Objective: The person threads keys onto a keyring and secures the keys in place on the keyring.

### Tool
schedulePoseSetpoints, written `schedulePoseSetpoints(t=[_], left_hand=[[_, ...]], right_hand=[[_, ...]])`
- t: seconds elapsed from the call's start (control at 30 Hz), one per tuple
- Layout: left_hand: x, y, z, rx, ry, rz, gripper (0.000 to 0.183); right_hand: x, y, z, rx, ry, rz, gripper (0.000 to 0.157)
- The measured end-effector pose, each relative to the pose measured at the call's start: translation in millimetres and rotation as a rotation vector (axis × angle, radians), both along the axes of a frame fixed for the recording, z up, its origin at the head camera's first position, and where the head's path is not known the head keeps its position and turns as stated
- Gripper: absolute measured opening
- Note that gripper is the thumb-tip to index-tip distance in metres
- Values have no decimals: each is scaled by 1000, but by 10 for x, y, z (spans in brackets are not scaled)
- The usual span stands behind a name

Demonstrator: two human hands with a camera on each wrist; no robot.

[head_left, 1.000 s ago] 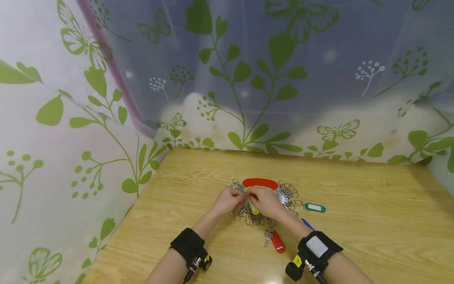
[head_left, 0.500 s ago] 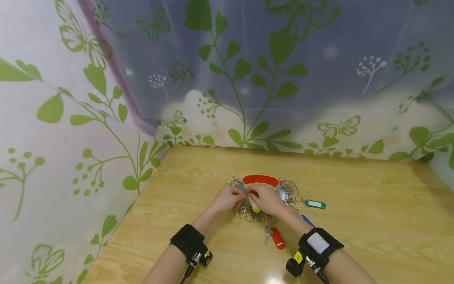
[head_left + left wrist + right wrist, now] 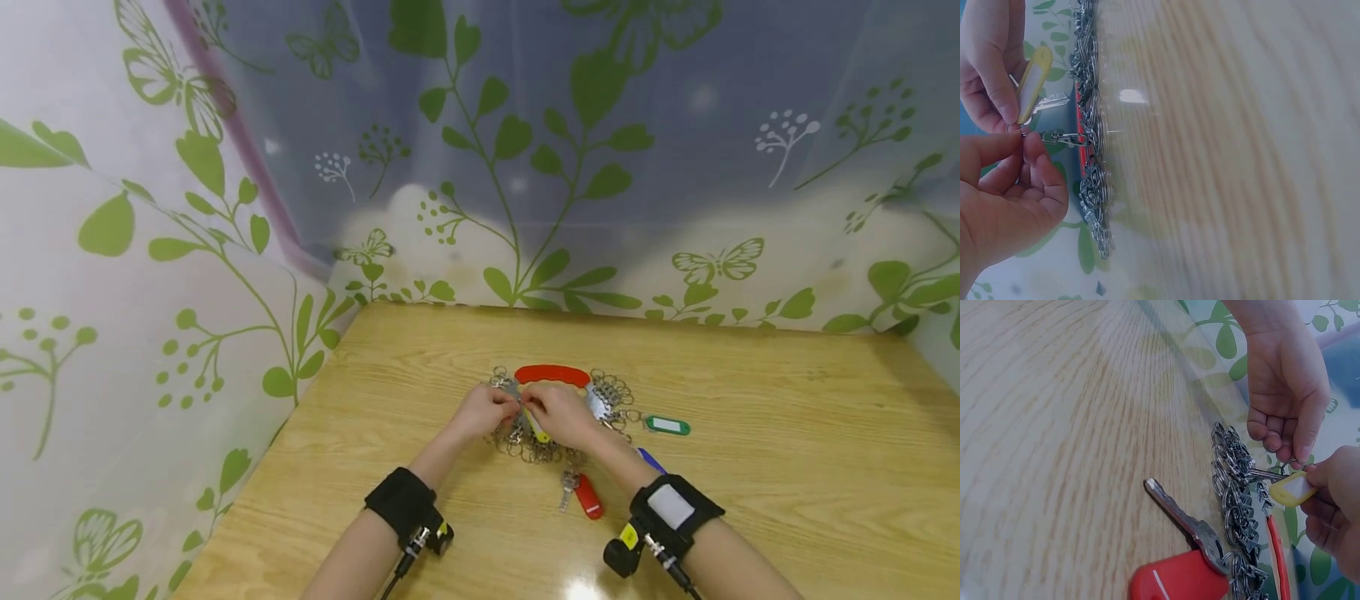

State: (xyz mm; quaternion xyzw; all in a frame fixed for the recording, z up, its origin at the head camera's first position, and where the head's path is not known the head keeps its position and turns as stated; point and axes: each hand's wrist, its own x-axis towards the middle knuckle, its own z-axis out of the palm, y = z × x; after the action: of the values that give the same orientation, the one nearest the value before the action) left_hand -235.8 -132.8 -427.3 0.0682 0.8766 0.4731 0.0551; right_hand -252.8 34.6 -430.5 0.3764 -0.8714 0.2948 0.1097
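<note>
My left hand pinches a small metal key ring between thumb and fingers; a swivel clasp runs from it to the ring bunch. Close beside it, my right hand pinches a yellow key tag with a white label, right at the key ring. A silver key hangs alongside this tag. Both hands are over a key holder with a red handle, its metal plate fringed with many clasps and rings. The fingers hide part of the plate.
A red key tag with a silver key lies in front of the holder. To its right are a green key tag and a blue tag, partly behind the right forearm. The wooden table meets patterned curtains behind.
Both hands stay joined at the key ring, with only slight finger shifts. The yellow tag tilts a little, and the head view has dipped slightly, so everything sits a bit higher.
</note>
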Motion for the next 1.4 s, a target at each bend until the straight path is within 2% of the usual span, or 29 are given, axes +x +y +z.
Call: schedulePoseSetpoints(t=[0.23,0.6,0.73,0.9,1.0,1.1,1.17,1.23,1.4], left_hand=[[5,6,-15,18,-14,27,20],[11,4,-1,-24,29,58,19],[9,-4,-25,-2,45,54,18],[22,-29,-43,-4,49,-6,16],[24,-35,-47,-21,47,-44,16],[18,-32,-56,-38,48,-57,17],[16,-29,-61,-44,51,-54,17],[17,-23,-61,-39,51,-42,18],[22,-15,-48,-19,51,1,18]], right_hand=[[-3,1,-17,1,11,22,7],[-24,-16,-14,10,46,51,9],[-22,-16,-23,18,48,46,8],[-4,-23,-27,-26,-67,9,7],[2,-33,-23,-60,-183,-16,8],[2,-43,-22,-76,-284,-45,9],[-3,-45,-29,-80,-317,-60,9],[-10,-47,-36,-71,-292,-62,9],[-22,-55,-43,-42,-148,-25,5]])
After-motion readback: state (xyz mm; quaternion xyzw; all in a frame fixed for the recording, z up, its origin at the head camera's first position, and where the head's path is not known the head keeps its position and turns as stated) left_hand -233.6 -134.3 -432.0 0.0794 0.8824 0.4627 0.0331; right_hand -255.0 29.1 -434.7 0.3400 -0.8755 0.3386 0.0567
